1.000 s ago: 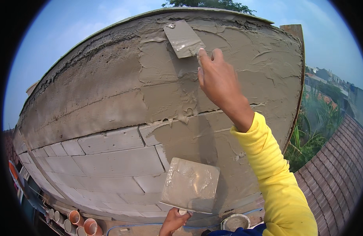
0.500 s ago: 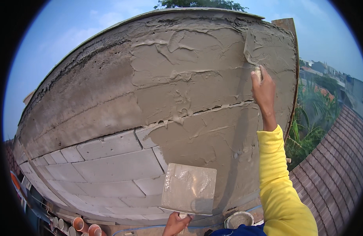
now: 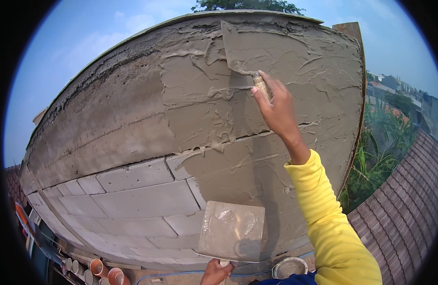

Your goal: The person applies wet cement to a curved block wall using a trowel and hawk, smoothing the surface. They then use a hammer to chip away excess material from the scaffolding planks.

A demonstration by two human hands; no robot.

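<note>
My right hand point(image 3: 277, 102), at the end of a yellow sleeve, is closed around the pale handle of a trowel point(image 3: 234, 50). The trowel's mortar-smeared blade lies against the upper part of the wall, on wet grey plaster point(image 3: 299, 71). Low in the middle, my left hand point(image 3: 216, 272) grips the handle of a square plasterer's hawk point(image 3: 232, 230). A thin wet film and a small lump of mortar show on the hawk's plate. The hawk is held in front of the wall, below the trowel.
Bare pale blocks point(image 3: 143, 192) form the wall's lower left. Beneath stand a mortar bucket point(image 3: 290, 269), a blue hose point(image 3: 166, 275) and several pots point(image 3: 98, 268). A wooden board point(image 3: 349, 33) edges the wall at right, beside a tiled roof point(image 3: 404, 204) and plants point(image 3: 371, 152).
My right hand has swept the trowel leftward across the upper plaster, from near the right edge toward the middle. The hawk in my left hand has hardly shifted.
</note>
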